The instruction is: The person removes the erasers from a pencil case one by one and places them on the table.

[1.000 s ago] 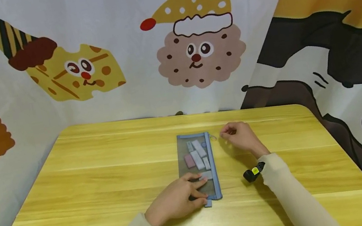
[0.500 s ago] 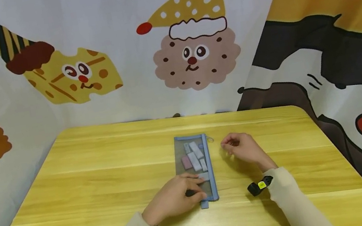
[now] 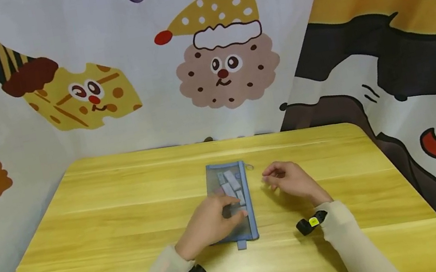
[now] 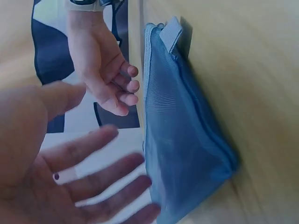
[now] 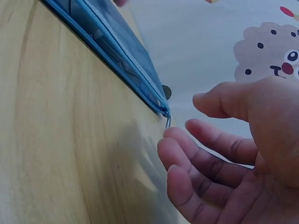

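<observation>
**Thin blue loop (image 5: 168, 121) at the zip end is lying nearest the right hand (image 3: 294, 182)**

With twelve o'clock pointing to the far edge of the wooden table (image 3: 129, 229), the flat rectangular pouch of grey mesh with blue edging (image 3: 240, 228) is lying near the middle, its long axis running roughly from twelve to six. Its blue zip edge (image 3: 250, 208) is forming the long side at three, while a short blue fabric tab (image 3: 241, 245) is sticking out at six. Pale rectangular pieces (image 3: 232, 179) are showing through the mesh.

The loop is sitting at the pouch's one o'clock corner. From the right hand's fingertips it is lying at about ten o'clock, near but apart in the head view; from the left hand (image 3: 209, 222) it is lying farther off, at about one. The left hand is hovering over the pouch's eight o'clock side, fingers spreading, its grip holding nothing; whether it is touching the mesh is unclear. The right grip is also holding nothing, its fingers curving loosely.
</observation>
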Action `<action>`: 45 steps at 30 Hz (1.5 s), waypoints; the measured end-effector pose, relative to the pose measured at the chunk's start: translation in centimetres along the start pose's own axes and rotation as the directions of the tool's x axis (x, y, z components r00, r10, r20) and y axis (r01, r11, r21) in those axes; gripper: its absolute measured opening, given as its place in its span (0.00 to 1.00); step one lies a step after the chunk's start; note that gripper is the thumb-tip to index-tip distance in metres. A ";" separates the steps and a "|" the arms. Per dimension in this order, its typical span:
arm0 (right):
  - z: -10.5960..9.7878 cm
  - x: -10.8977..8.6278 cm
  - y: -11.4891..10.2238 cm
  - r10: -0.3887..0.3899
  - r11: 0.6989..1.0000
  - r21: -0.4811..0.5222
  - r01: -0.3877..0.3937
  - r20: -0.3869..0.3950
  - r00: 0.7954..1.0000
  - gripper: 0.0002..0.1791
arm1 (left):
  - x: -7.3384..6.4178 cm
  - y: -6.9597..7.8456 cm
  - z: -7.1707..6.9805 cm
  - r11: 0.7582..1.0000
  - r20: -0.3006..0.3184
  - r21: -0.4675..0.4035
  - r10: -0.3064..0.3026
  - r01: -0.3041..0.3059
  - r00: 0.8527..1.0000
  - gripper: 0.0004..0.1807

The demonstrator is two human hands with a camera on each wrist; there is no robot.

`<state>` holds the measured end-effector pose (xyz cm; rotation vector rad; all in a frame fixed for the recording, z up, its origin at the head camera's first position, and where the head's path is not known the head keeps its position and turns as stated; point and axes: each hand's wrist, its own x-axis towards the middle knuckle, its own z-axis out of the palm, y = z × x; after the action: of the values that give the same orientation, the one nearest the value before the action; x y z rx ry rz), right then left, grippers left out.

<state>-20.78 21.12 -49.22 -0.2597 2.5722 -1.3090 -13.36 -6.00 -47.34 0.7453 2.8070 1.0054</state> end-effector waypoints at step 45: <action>3.1 0.0 -0.9 -0.012 0.995 -0.095 0.017 0.054 0.998 0.27 | 3.9 2.8 3.7 0.854 -0.028 0.317 -0.427 0.413 0.904 0.53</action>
<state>-19.86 18.22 -50.22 -0.3269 2.5959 -1.1698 -14.77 -0.19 -48.22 0.1398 2.9309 0.4651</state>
